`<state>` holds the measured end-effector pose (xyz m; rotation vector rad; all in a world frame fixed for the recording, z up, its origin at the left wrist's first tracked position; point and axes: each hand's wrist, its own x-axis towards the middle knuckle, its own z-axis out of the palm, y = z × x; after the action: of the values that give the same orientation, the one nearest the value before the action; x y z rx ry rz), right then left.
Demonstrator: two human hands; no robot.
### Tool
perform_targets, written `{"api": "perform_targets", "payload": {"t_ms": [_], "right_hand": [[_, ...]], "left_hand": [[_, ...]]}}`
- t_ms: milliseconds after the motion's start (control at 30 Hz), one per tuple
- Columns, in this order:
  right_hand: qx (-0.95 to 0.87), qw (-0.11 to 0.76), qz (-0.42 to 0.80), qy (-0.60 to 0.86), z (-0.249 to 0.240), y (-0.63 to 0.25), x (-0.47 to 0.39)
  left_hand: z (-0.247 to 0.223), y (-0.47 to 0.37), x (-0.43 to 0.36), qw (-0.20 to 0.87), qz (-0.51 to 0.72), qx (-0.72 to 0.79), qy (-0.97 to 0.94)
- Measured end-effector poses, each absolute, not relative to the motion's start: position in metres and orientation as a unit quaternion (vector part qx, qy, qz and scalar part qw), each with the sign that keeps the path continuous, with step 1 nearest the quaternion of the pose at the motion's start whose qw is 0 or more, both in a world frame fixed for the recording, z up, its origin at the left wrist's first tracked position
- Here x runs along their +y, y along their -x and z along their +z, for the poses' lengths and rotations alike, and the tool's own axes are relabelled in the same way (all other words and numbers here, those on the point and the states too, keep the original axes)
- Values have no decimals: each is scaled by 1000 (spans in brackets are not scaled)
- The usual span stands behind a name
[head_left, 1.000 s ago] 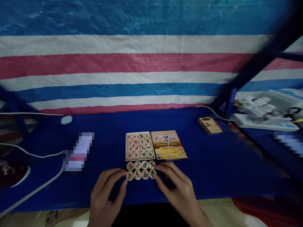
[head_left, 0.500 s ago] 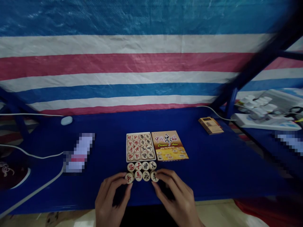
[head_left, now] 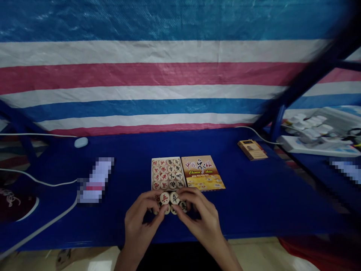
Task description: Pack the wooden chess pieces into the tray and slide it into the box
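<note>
My left hand [head_left: 143, 212] pinches a round Chinese chess piece with a red character [head_left: 164, 198]. Beside it, a piece with a black character [head_left: 175, 198] is gripped between the thumb and fingers of my right hand [head_left: 199, 210]. The two held pieces sit side by side above other chess pieces [head_left: 183, 206], which my fingers partly hide. Just beyond my hands lies an open white box [head_left: 151, 173] filled with rows of red and black pieces. Its printed lid [head_left: 203, 173], marked "Chinese chess", lies against the box's right side.
A small yellow-brown box [head_left: 252, 149] lies at the right on the blue table [head_left: 126, 158]. To the left are a blurred-out phone [head_left: 96, 180] with a cable and a white rounded case [head_left: 81, 142]. A power strip with plugs [head_left: 316, 145] stands far right.
Both hands have moved inward and slightly away from me, each bringing its chess piece from the outer end of the near row to the middle, over the other pieces.
</note>
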<state>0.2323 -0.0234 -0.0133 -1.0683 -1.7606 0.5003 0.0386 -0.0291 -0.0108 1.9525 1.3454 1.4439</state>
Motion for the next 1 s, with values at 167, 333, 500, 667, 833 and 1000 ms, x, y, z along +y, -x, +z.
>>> {"api": "perform_targets", "payload": {"t_ms": [167, 333, 500, 667, 833, 1000], "right_hand": [[-709, 497, 249, 433, -13, -232, -18], [-719, 495, 249, 419, -13, -233, -16], [-720, 490, 250, 422, -12, -232, -14], [-703, 504, 277, 419, -10, -229, -12], [-703, 497, 286, 420, -11, -229, -13], [-710, 499, 269, 418, -12, -228, -14]], "left_hand": [[-6, -35, -22, 239, 504, 479, -678], [-4, -36, -21, 222, 498, 479, -688], [-6, -35, -20, 227, 493, 482, -688], [-6, -35, -20, 227, 494, 485, -686], [-7, -35, -19, 234, 489, 492, -681], [-7, -37, -21, 230, 498, 490, -678]]}}
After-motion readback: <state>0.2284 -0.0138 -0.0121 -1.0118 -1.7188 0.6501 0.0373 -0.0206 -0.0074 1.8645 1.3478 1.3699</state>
